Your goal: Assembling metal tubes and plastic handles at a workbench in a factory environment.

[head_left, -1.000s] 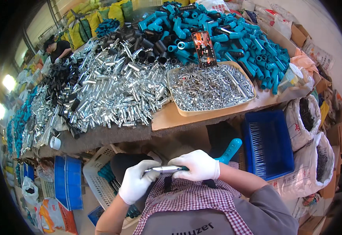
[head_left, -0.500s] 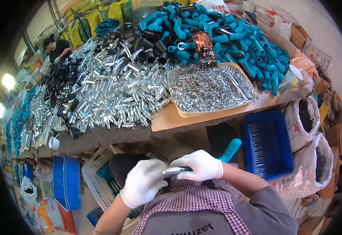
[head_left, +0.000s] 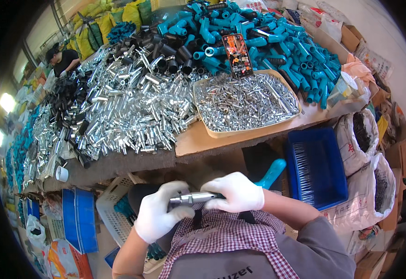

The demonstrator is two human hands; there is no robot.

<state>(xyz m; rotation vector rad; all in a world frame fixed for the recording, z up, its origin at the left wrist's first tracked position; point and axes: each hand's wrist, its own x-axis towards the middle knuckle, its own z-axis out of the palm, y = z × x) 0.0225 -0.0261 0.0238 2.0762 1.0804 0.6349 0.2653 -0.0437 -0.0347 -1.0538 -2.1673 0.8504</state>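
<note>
Both gloved hands grip one silver metal tube (head_left: 191,199) near the body, below the table edge.

The left hand (head_left: 159,217) and right hand (head_left: 236,191) are closed around it; the teal handle (head_left: 272,173) at the right could slip off if the push goes crooked.

Head fisheye, looking down, close over workbench (head_left: 198,139)

A long workbench (head_left: 133,162) is covered with heaped silver metal tubes (head_left: 133,107), black sleeves (head_left: 70,100), teal plastic handles (head_left: 268,42) and a tray of small metal pins (head_left: 245,100).
</note>
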